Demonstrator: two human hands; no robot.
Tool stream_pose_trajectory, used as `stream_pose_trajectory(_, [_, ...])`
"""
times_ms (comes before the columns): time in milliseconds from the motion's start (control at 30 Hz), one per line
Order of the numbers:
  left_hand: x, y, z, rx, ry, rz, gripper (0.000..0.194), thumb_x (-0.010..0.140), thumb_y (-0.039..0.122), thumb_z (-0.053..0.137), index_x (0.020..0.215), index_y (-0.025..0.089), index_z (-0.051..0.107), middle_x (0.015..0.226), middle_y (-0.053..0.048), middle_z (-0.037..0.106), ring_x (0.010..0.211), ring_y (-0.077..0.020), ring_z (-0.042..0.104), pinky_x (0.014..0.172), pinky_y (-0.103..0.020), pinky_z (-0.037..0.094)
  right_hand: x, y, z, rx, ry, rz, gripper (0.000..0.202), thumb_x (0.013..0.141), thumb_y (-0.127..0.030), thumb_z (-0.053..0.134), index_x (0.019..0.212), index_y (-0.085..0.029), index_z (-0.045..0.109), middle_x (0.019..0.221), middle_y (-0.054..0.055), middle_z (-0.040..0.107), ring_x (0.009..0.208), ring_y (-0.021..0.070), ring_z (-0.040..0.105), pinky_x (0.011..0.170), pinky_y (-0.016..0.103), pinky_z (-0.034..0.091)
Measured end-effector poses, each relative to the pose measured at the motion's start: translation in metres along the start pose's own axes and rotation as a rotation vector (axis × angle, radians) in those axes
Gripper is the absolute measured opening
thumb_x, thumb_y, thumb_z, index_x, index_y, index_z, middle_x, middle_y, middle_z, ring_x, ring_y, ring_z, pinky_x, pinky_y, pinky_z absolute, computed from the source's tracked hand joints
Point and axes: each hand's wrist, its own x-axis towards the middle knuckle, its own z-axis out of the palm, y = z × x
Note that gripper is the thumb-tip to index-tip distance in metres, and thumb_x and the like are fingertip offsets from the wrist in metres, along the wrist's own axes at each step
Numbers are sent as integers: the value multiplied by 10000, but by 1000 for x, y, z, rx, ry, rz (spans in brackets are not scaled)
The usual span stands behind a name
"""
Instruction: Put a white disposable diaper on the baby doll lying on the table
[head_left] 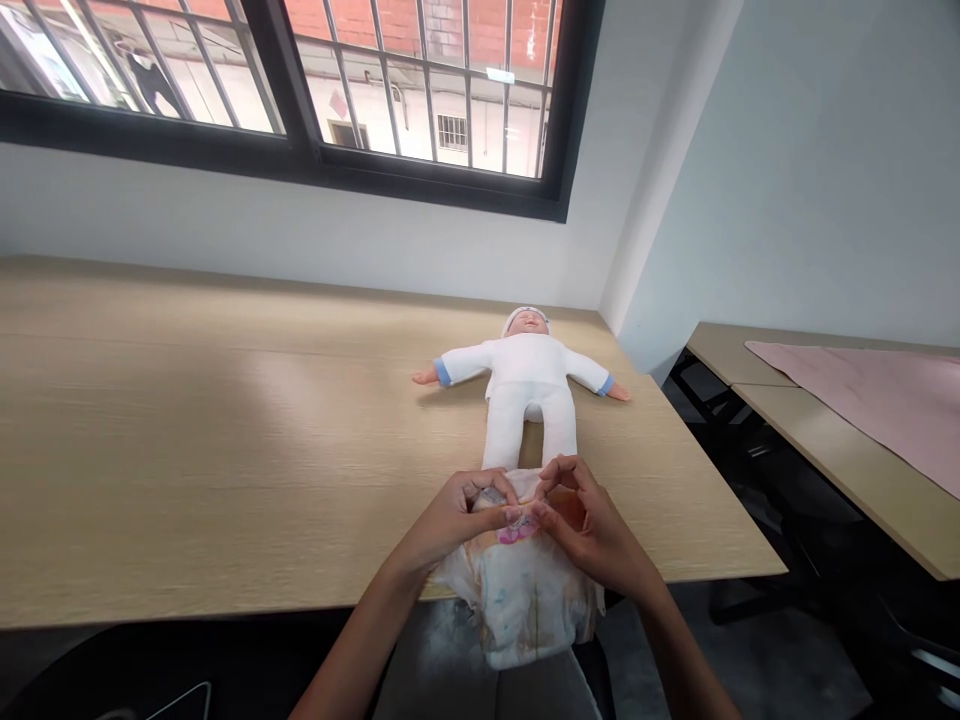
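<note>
A white diaper (525, 610) with a pink printed patch hangs over the table's front edge, above my lap. My left hand (469, 515) pinches its upper edge from the left, thumb against fingers. From the right, my right hand (581, 520) pinches the same edge, close beside the left fingertips. Just beyond the hands lies a baby doll (529, 365) on its back in white clothes with blue cuffs and a white cap. Its arms are spread wide and its legs point toward me. The doll's feet are hidden behind my hands and the diaper.
The doll lies on a light wooden table (225, 430), whose right edge slants away beside it. At the right stands another table (832, 430) with a pink cloth (885, 385) over it. A barred window (420, 90) is in the wall behind.
</note>
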Motion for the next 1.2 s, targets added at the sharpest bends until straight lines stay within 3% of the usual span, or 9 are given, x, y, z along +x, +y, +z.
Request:
stream_pose_trajectory(133, [0, 3, 2, -47, 20, -32, 166, 681, 268, 727, 658, 149, 613, 649, 23, 566, 617, -96, 491, 583, -202, 363, 0, 2, -3, 68, -19, 39, 205, 877, -337, 538, 1013, -233, 425, 964, 27, 511, 856, 143, 565, 779, 311, 504])
stream_pose_trajectory(567, [0, 2, 2, -55, 56, -44, 169, 670, 265, 735, 645, 149, 615, 630, 29, 553, 597, -89, 475, 575, -197, 368, 0, 0, -3, -66, 12, -14, 195, 855, -353, 570, 973, -228, 479, 973, 45, 546, 970, 183, 544, 900, 373, 457])
stream_pose_trajectory(833, [1, 1, 2, -53, 41, -38, 185, 677, 286, 739, 660, 151, 614, 687, 11, 604, 666, -113, 525, 615, -209, 396, 3, -5, 3, -158, 14, -101, 198, 836, -304, 602, 961, -233, 467, 946, 24, 559, 985, 181, 558, 1080, 464, 303])
stream_pose_trajectory(1000, [0, 3, 2, -24, 52, -23, 168, 681, 279, 737, 659, 154, 627, 651, 24, 587, 641, -108, 516, 626, -213, 394, 3, -1, 7, -114, 54, -121, 210, 831, -304, 610, 956, -239, 453, 905, -1, 577, 889, 157, 598, 1138, 484, 202])
stream_pose_trajectory(1100, [1, 3, 1, -5, 29, -1, 155, 686, 285, 733, 672, 157, 646, 661, 22, 595, 653, -112, 520, 646, -220, 394, 2, -2, 7, -81, 58, -110, 194, 832, -297, 611, 938, -236, 460, 895, -5, 580, 891, 151, 600, 1132, 464, 224])
stream_pose_trajectory(1200, [1, 3, 1, 11, 5, 13, 144, 688, 287, 731, 691, 161, 661, 681, 15, 610, 672, -121, 530, 665, -229, 395, 1, -2, 7, -33, 50, -82, 195, 838, -312, 603, 943, -235, 458, 906, 4, 578, 892, 153, 595, 1070, 432, 332])
